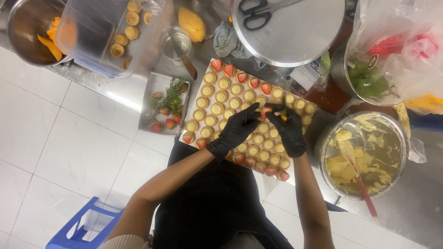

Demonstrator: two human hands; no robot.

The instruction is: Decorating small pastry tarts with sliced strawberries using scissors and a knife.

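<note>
A white tray (pixel 190 123) holds several small cream-filled tart shells (pixel 211 121), some topped with strawberry halves (pixel 229 70). Both my hands wear black gloves and meet over the middle of the tray. My left hand (pixel 236 130) pinches a strawberry piece (pixel 266 111) at its fingertips. My right hand (pixel 290 132) touches the same spot and holds a small orange fruit piece (pixel 284 118) between its fingers.
A small metal tray (pixel 156 87) of strawberries and rosemary lies left of the tarts. A steel bowl of yellow cream (pixel 364 154) with a red-handled spatula stands right. Farther back are a mango (pixel 191 23), a glass cup (pixel 176 43), a plastic box of tart shells (pixel 99 37), a turntable with scissors (pixel 288 30), and a blue stool (pixel 80 226) on the floor.
</note>
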